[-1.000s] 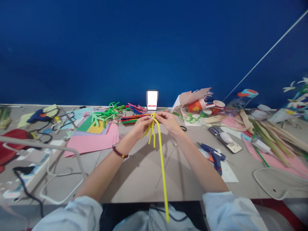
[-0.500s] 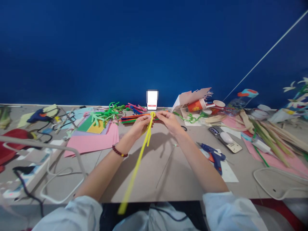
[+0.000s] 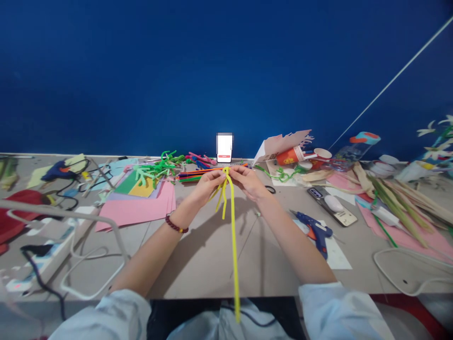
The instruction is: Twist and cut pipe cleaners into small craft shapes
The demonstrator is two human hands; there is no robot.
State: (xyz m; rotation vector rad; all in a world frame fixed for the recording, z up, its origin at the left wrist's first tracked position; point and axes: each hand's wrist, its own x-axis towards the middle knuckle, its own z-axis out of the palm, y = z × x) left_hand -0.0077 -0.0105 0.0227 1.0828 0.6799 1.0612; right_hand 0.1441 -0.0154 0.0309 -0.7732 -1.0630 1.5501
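Observation:
Yellow pipe cleaners (image 3: pixel 234 241) are bunched at the top between my two hands. One long strand hangs down past the table's front edge, and shorter strands dangle beside it. My left hand (image 3: pixel 208 185) pinches the bunch from the left, fingers closed, with a beaded bracelet on the wrist. From the right, my right hand (image 3: pixel 248 181) pinches the same yellow top with thumb and fingers. The fingertips partly hide how the strands are joined. Just behind the hands lie straight pipe cleaners (image 3: pixel 189 176) in several colours.
A lit phone (image 3: pixel 224 148) stands against the blue wall. Right of my arms lie a blue glue gun (image 3: pixel 316 231), another phone (image 3: pixel 345 216) and a red paper cup (image 3: pixel 289 156). Pink paper (image 3: pixel 134 212), green pipe-cleaner shapes (image 3: pixel 161 167) and a power strip (image 3: pixel 53 255) are on the left.
The long yellow strand has swung from lower left to hang nearly straight down. The shorter strands have spread apart. Both hands keep their pinch in nearly the same place.

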